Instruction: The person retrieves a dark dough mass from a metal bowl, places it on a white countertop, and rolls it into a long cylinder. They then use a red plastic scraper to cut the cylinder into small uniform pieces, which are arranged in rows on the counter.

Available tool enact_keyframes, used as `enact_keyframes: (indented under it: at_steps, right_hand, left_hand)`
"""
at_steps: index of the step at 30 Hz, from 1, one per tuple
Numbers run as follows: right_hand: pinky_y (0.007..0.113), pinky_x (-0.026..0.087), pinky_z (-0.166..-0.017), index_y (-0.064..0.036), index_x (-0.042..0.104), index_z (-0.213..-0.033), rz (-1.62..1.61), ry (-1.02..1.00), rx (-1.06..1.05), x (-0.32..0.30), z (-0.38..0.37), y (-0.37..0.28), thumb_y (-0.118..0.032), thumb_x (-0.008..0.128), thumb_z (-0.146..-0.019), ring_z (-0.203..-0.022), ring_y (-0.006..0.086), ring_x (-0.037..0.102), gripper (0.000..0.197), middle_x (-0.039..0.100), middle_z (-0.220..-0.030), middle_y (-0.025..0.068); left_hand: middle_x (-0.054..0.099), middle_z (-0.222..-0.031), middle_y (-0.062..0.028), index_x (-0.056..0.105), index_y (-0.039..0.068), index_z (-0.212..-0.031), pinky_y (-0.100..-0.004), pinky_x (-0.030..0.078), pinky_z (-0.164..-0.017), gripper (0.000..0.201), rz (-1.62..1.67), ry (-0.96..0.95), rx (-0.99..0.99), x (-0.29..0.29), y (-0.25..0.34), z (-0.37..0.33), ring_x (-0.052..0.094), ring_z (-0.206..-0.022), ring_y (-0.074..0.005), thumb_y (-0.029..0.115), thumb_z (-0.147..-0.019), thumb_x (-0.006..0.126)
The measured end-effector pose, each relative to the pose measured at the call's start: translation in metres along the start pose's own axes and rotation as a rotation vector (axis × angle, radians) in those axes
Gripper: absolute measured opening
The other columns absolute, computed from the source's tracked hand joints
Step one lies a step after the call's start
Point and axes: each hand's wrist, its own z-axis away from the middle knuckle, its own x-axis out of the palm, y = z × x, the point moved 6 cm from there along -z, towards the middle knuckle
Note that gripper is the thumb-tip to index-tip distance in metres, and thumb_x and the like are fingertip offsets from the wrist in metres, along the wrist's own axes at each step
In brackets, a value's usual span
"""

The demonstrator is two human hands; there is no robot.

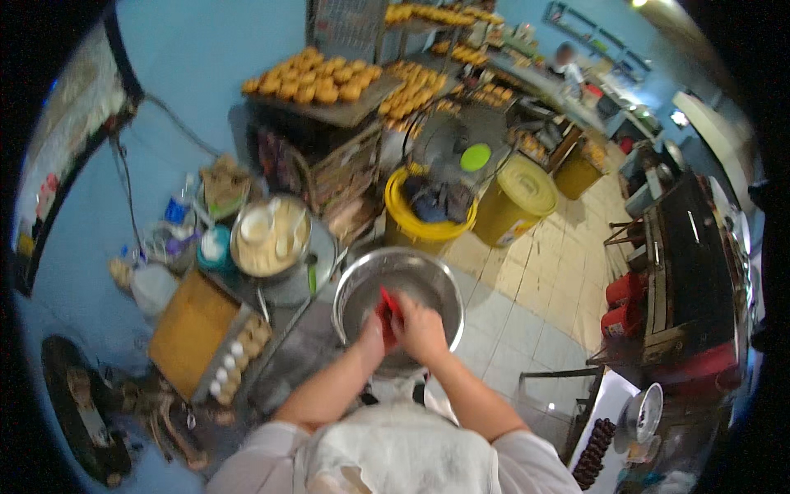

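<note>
Gripping one red object, kind unclear, the left hand and right hand sit close together over a metal bowl; white eggs lie at left, a yellow bucket stands beyond.

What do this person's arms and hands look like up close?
The left hand and right hand are bare, with no gloves visible. The forearms are uncovered too, below short, plain whitish sleeves. The view is too blurred to tell about rings.
</note>
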Motion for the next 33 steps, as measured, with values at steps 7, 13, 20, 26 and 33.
enact_keyframes:
  at_steps: [7,13,20,26,33]
  right_hand:
    - [0.050,0.057,-0.072,-0.0151,0.059,-0.134,0.024,0.363,0.069,-0.036,0.064,0.013,-0.014,0.063,-0.090,-0.080,0.0379,0.072,0.044,0.074,-0.096,0.0181]
    - [0.051,0.057,-0.074,-0.0163,0.059,-0.132,0.122,0.441,0.361,-0.087,0.174,0.052,-0.014,0.064,-0.090,-0.084,0.0374,0.072,0.042,0.074,-0.095,0.0162]
    - [0.049,0.057,-0.085,-0.0128,0.066,-0.128,-0.120,0.756,0.646,-0.140,0.418,0.086,-0.012,0.061,-0.092,-0.098,0.0398,0.071,0.037,0.075,-0.111,0.0186]
    - [0.046,0.057,-0.087,-0.0116,0.066,-0.129,-0.222,0.944,1.065,-0.110,0.704,0.080,-0.015,0.064,-0.093,-0.102,0.0395,0.072,0.036,0.075,-0.111,0.0200]
    - [0.041,0.056,-0.089,-0.0091,0.066,-0.129,-0.158,1.297,1.421,-0.007,0.958,0.004,-0.010,0.065,-0.092,-0.100,0.0348,0.073,0.038,0.075,-0.112,0.0191]
  left_hand:
    - [0.069,-0.127,-0.0038,0.061,0.016,-0.133,-0.0356,0.055,-0.096,0.034,0.100,-0.056,-0.337,0.030,-0.081,0.045,0.067,-0.114,-0.0198,0.031,-0.111,0.041]
    - [0.069,-0.108,-0.0029,0.062,0.016,-0.119,-0.0340,0.056,-0.078,0.026,-0.150,-0.157,-0.528,0.070,-0.175,0.099,0.065,-0.091,-0.0175,0.030,-0.111,0.042]
    - [0.066,-0.090,-0.0008,0.066,0.011,-0.118,-0.0280,0.057,-0.065,0.021,-0.295,-0.362,-0.946,0.072,-0.318,0.202,0.062,-0.077,-0.0138,0.019,-0.110,0.048]
    - [0.066,-0.090,-0.0007,0.068,0.012,-0.118,-0.0272,0.058,-0.071,0.018,-0.445,-0.353,-1.158,0.095,-0.441,0.311,0.065,-0.083,-0.0138,0.016,-0.105,0.055]
    - [0.062,-0.084,-0.0023,0.064,0.010,-0.099,-0.0271,0.055,-0.065,0.020,-0.484,-0.376,-1.411,0.115,-0.567,0.411,0.060,-0.075,-0.0148,0.021,-0.110,0.051]
